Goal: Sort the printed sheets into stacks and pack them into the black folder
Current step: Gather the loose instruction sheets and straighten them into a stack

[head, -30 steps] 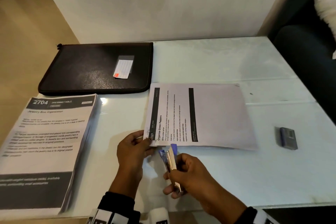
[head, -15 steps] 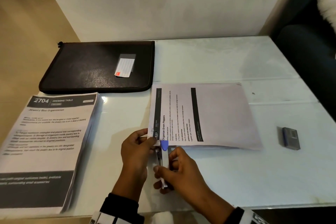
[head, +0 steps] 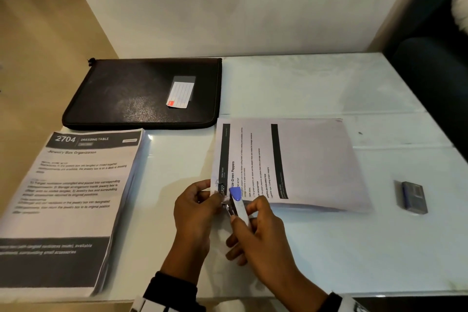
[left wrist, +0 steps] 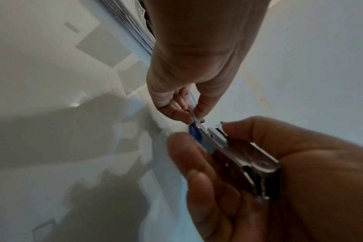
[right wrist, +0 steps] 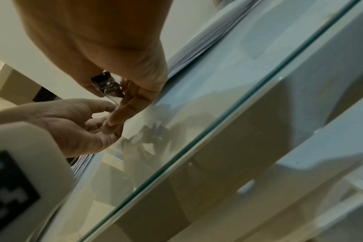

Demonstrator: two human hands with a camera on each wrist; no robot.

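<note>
left hand [head: 196, 201] pinches the near-left corner of the small stack of printed sheets [head: 304, 162], thumb and fingertips closed on the paper, corner lifted slightly off the white table [head: 329, 248]. reason, as i read it: the lift opens room for a tool to slide onto the corner and keeps the pages aligned.

right hand [head: 255, 233] is curled around a metal stapler with a blue tip [head: 236, 201], its nose sitting on that same corner, just beside the left fingertips. whether the paper is fully seated in its mouth i cannot tell; the wrist views are blurred there.

the small stack lies sideways, so that corner points toward the person. the thick stack of printed sheets [head: 71, 200] rests well apart at the left edge, untouched. the black folder [head: 131, 99] lies closed at the back, just behind both stacks; packing not yet begun. a small grey box [head: 412, 197], possibly staples, sits off to the right.
</note>
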